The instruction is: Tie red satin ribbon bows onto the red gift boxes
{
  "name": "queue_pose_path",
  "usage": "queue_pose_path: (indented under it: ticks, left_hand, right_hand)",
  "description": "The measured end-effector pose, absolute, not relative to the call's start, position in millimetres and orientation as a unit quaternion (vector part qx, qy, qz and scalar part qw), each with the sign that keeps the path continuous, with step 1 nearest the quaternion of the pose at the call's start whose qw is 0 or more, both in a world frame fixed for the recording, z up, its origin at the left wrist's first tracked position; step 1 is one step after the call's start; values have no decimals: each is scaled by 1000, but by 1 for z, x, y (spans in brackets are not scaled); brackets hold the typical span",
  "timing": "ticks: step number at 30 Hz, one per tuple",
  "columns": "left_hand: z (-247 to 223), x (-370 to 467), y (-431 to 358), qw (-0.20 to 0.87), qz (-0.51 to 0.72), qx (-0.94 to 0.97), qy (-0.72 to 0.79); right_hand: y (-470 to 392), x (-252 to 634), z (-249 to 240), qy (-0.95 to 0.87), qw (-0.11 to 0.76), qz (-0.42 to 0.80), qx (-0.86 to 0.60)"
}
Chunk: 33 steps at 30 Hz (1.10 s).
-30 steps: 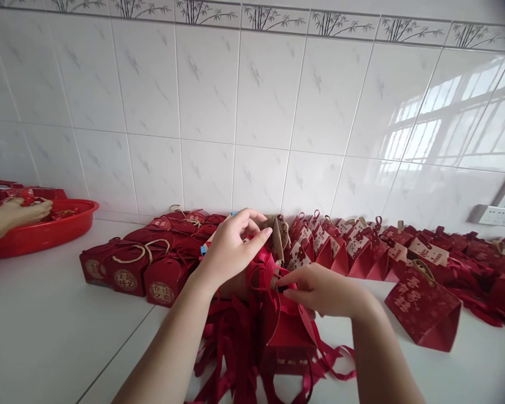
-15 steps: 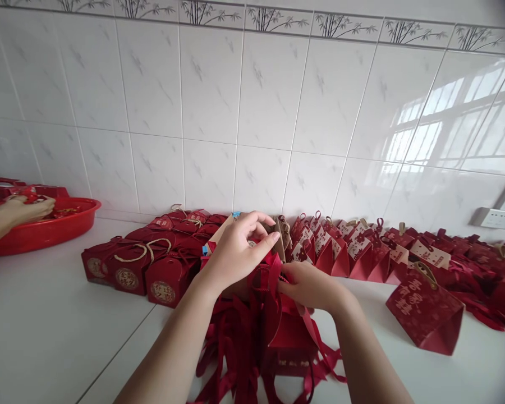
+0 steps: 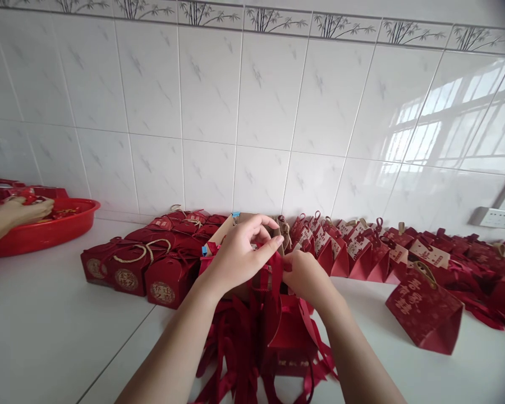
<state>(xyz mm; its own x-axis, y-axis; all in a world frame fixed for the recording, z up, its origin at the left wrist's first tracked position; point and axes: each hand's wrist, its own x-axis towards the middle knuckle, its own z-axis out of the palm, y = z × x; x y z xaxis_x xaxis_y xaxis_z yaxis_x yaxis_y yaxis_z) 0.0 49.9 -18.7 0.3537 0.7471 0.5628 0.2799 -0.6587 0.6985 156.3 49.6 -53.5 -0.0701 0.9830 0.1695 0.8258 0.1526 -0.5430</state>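
Note:
Above a heap of dark red ribbons (image 3: pixel 235 342), my left hand (image 3: pixel 246 247) is raised with its fingers curved and apart, nothing visible between them. A red ribbon rises beside it to my right hand (image 3: pixel 305 275), whose fingers are closed on the ribbon. Below my hands stands an open-topped red box (image 3: pixel 292 342) with ribbons around it. Behind my left hand is a pale carton (image 3: pixel 224 229) with blue clips, partly hidden.
Round-topped red boxes (image 3: pixel 162 286) sit left of centre. Triangular red boxes (image 3: pixel 364 258) line the wall, and one (image 3: pixel 429 308) stands nearer at right. At far left, another person's hand (image 3: pixel 23 213) is over a red basin (image 3: pixel 63 227). A power strip (image 3: pixel 494 217) is at right.
My right hand has moved slightly up, its fingers now more tightly closed. My left hand has shifted only a little. The rest looks nearly the same.

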Motion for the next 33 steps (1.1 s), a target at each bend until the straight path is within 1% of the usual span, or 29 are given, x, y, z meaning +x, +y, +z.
queue_pose_path:
  ticks: [5, 7, 11, 13, 15, 20, 24, 28, 31, 33]
  left_hand:
    - [-20, -1, 53, 229, 471, 780, 343]
    - [-21, -3, 55, 204, 475, 780, 353]
    - [-21, -4, 59, 150, 463, 781, 390]
    - [-21, -6, 61, 136, 449, 783, 409]
    - [-22, -9, 64, 125, 417, 789, 435]
    - [-30, -35, 76, 104, 270, 780, 555]
    - [-31, -54, 80, 111, 178, 764, 610]
    - [-23, -47, 72, 113, 135, 790, 587]
    - [-22, -29, 63, 148, 103, 834, 521]
    - [-25, -16, 59, 175, 67, 863, 469]
  right_hand:
    - [39, 175, -48, -747, 240, 182, -593]
    - [31, 187, -42, -755, 256, 184, -575]
    - [18, 209, -30, -761, 314, 155, -547]
    - [16, 218, -28, -756, 318, 153, -551]
    - [17, 229, -29, -742, 302, 171, -574]
    - [23, 271, -41, -668, 200, 217, -684]
    - [21, 302, -48, -625, 187, 233, -721]
    - [18, 297, -44, -648, 192, 196, -710]
    - [18, 275, -40, -687, 216, 174, -672]
    - [18, 258, -38, -719, 211, 166, -640]
